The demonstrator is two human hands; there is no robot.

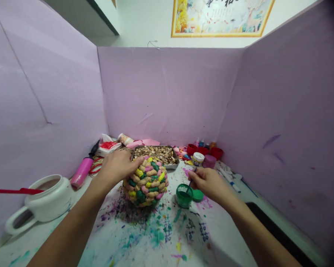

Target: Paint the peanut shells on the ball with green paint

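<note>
A round ball covered in peanut shells [146, 181], painted in green, yellow and pink with some left bare, rests on the paint-stained table. My left hand [121, 163] grips it from its upper left, with the thumb on top and the other fingers hidden behind. My right hand [207, 180] pinches a thin dark paintbrush [189, 184], whose tip is down inside a small jar of green paint [184, 196]. Right beside the jar lies its green lid [197, 195]. Behind the ball is a metal tray [174, 166] full of peanut shells.
At the left stand a white pot [48, 202] with a red stick in it and a pink pump [82, 172]. White [198, 158] and purple [209, 161] paint jars and red cups [216, 152] are at the back right, near markers [233, 184]. Purple panels [169, 96] enclose three sides.
</note>
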